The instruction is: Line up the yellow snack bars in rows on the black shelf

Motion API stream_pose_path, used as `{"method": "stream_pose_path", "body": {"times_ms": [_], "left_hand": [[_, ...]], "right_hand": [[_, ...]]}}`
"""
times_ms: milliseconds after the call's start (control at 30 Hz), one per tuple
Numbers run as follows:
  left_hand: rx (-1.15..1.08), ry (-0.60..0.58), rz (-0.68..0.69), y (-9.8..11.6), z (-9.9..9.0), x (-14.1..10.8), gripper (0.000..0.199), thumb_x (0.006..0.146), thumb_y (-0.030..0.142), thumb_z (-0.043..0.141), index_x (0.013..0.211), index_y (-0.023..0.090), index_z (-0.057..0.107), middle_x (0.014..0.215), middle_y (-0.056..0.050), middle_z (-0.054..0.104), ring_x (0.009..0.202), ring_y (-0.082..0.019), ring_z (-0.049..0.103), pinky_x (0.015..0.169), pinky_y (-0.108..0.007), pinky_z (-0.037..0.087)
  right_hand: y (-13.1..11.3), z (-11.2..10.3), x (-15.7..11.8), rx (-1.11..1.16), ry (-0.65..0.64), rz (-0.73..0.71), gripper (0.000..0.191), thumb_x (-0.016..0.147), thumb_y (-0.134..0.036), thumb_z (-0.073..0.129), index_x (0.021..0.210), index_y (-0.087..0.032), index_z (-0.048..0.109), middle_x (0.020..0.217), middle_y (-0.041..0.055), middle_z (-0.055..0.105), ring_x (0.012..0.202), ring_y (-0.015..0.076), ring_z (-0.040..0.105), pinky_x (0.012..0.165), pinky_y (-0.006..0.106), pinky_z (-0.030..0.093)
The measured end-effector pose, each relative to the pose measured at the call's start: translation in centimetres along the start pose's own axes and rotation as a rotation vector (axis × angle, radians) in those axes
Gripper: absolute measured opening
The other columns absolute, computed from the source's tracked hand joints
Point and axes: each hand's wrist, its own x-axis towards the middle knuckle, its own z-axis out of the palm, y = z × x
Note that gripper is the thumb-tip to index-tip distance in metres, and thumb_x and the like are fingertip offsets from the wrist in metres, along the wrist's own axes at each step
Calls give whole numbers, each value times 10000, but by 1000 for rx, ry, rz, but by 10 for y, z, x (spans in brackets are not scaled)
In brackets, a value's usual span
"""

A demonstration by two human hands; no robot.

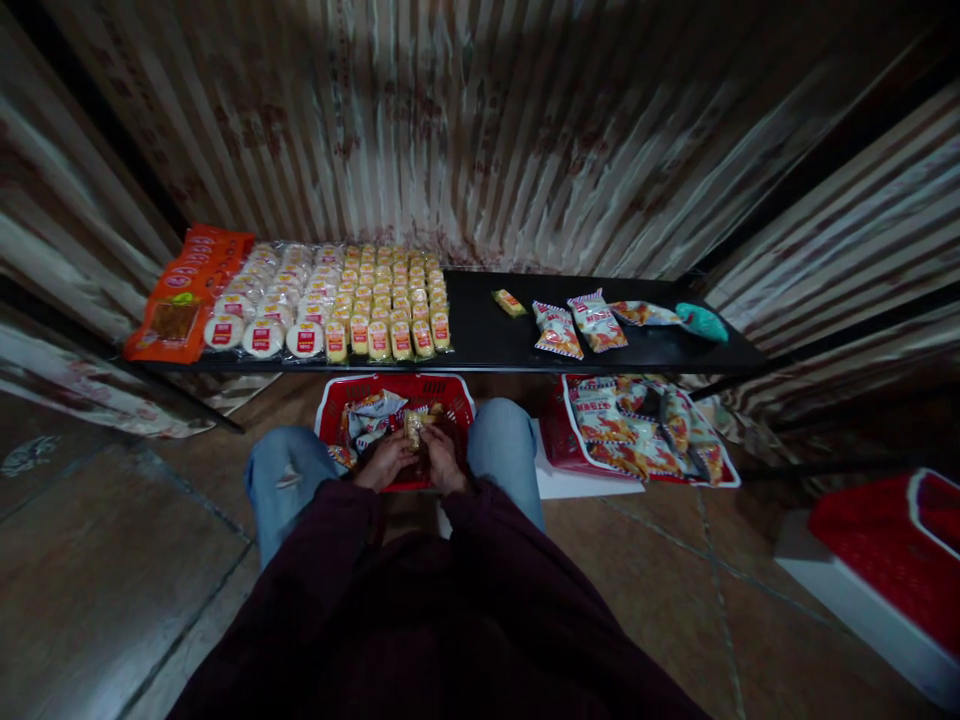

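Note:
Over a red basket (456, 398) between the knees, my left hand (388, 460) and my right hand (442, 456) come together on a small yellowish wrapped snack cake (414, 428). The fingers of both hands are closed around its lower part. White, red and blue snack bags (379, 405) lie in the basket beside my hands. In front, on a black shelf (480, 335), rows of similar yellow snack cakes (390, 300) and round white wrapped crackers (264, 337) are lined up.
An orange bag (187, 295) lies at the shelf's left end. On its right side are a single yellow packet (509, 303), several chip bags (596, 320) and a teal packet (702, 321). A second red basket (559, 440) holds more bags; another red basket (862, 530) stands at far right.

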Motion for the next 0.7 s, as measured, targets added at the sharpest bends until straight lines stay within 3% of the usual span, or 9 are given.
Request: {"method": "stream_pose_path", "body": {"times_ms": [200,400,700], "left_hand": [[-17,-15,21,0,0,-6,354,755,43,565,1090,154,602,951,-71,687,780,-126,651,790,-275,542],[42,-30,56,-3,-1,-10,438,760,75,572,1188,170,580,941,-66,686,751,-112,640,745,-242,533],[140,-54,92,-3,1,-20,544,788,131,561,1319,240,524,1048,-44,661,786,-98,606,671,-179,491]], "right_hand": [[-11,1,-10,107,14,66,310,571,-306,731,838,-151,696,771,28,725,744,163,642,722,280,485],[-10,-3,-13,38,52,-18,303,590,-261,682,867,-141,658,823,25,712,775,151,620,769,269,475],[-11,-4,-14,-9,26,-21,355,608,-454,665,817,-167,661,712,-6,681,696,144,600,676,254,445]]}}
